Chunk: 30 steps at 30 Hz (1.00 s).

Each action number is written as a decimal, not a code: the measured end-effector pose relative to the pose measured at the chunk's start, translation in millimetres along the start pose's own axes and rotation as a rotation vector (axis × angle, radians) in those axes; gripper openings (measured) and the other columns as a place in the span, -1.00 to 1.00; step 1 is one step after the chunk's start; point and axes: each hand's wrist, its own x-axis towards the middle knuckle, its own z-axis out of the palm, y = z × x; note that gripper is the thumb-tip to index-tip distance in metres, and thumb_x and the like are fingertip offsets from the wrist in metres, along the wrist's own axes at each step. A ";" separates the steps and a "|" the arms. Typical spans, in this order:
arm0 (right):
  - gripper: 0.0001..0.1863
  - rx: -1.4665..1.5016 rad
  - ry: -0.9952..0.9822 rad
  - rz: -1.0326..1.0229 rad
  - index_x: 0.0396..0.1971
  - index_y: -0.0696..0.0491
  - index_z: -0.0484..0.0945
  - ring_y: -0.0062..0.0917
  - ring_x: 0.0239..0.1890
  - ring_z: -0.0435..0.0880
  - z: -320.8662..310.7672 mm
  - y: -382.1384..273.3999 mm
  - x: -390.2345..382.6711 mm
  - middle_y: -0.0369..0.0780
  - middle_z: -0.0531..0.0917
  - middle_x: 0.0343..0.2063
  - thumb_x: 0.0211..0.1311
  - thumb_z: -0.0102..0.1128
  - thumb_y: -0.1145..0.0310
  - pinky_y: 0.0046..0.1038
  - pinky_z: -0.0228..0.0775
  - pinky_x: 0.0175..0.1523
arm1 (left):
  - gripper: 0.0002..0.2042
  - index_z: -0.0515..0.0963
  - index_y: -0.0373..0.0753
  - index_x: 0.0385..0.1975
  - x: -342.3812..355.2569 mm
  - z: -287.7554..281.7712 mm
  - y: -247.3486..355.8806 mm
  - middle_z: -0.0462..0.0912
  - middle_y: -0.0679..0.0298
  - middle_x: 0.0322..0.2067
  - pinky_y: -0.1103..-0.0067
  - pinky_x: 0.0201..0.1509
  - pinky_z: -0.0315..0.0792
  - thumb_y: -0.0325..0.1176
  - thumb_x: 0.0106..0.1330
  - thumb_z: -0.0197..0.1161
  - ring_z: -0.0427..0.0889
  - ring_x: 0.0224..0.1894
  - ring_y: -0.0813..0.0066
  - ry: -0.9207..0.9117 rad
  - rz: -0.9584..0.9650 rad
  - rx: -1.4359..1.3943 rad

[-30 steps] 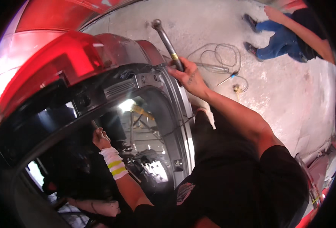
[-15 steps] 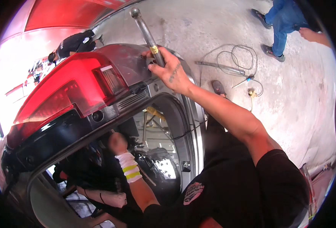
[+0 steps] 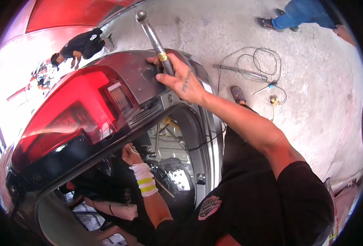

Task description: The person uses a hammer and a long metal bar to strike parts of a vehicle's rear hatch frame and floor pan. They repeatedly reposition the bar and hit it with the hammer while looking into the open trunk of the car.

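Observation:
My right hand (image 3: 183,82) wraps round a metal bar with a ball-shaped end (image 3: 150,35) and a band of yellow tape. The ball points up and away, and my fingertips lie close to the car's grey rear panel (image 3: 126,71). On that panel, beside my fingers, is a dull, scuffed patch (image 3: 147,73). Left of it sits a large red tail light (image 3: 81,106). My left hand (image 3: 131,155), its wrist wrapped in a white band with yellow stripes (image 3: 144,179), reaches into the opening below the light. Its fingers are curled, and what they hold is hidden.
A person in dark clothes (image 3: 81,47) crouches beyond the car. Another in blue jeans (image 3: 302,14) stands at the far right. On the concrete floor (image 3: 321,90) lie a coiled cable (image 3: 278,61), a long metal bar (image 3: 243,72) and a yellow fitting (image 3: 274,101).
The ball-ended bar and my right hand have shifted slightly left and down. My left hand, blurred before, shows sharply. The person in jeans has stepped left, and the crouching person's arms have come into view.

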 end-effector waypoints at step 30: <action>-0.52 -0.117 -0.088 0.417 0.23 0.05 0.25 -0.16 -0.34 0.60 -50.3 39.7 -71.6 0.02 0.56 -0.43 0.44 -0.06 0.12 -0.24 0.39 -0.14 | -0.74 0.38 -0.13 -0.51 -7.1 8.0 18.7 0.34 0.43 -0.70 0.70 -0.78 0.02 -0.29 0.50 -0.01 0.19 -0.79 0.74 0.104 -0.027 0.151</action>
